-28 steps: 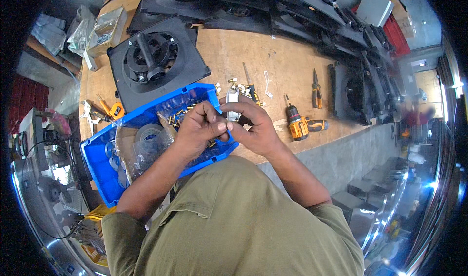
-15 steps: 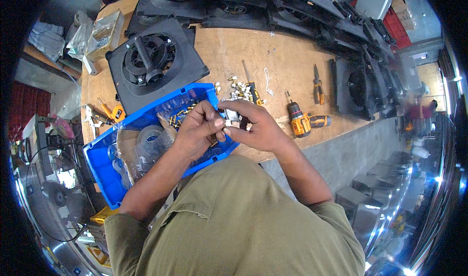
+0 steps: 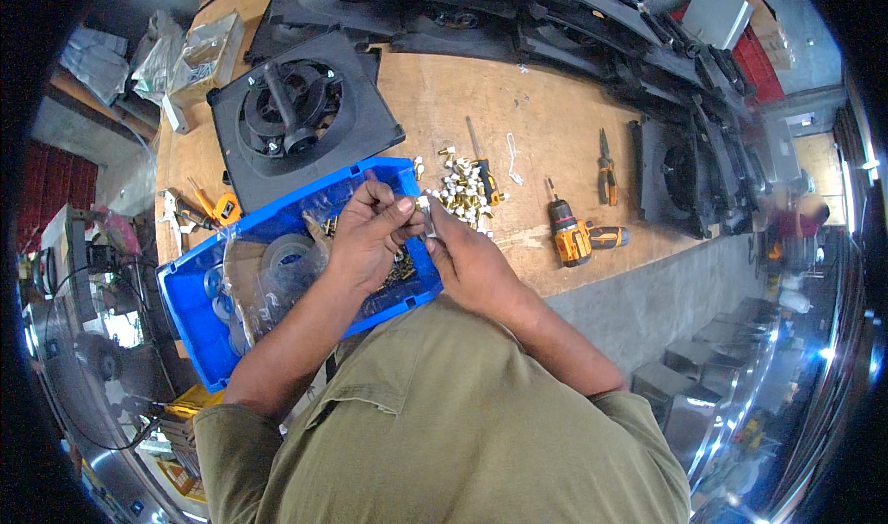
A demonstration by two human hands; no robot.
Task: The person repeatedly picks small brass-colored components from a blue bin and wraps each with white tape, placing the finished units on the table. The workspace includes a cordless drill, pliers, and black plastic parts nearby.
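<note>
A small white piece (image 3: 423,202) is at the blue bin's (image 3: 201,339) right end, pinched between the left hand's (image 3: 368,233) closed thumb and fingers. The right hand (image 3: 481,270), partly curled, is just beside it; its grip cannot be told. Right of the bin, white-tipped fittings (image 3: 465,189) lie on the tabletop (image 3: 555,126).

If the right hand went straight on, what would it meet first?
Probably the left hand, whose fingertips sit just ahead; the blue bin's rim lies beyond, though depth is unclear.

Yellow drill (image 3: 572,243) — pliers (image 3: 607,182) just beyond it.
</note>
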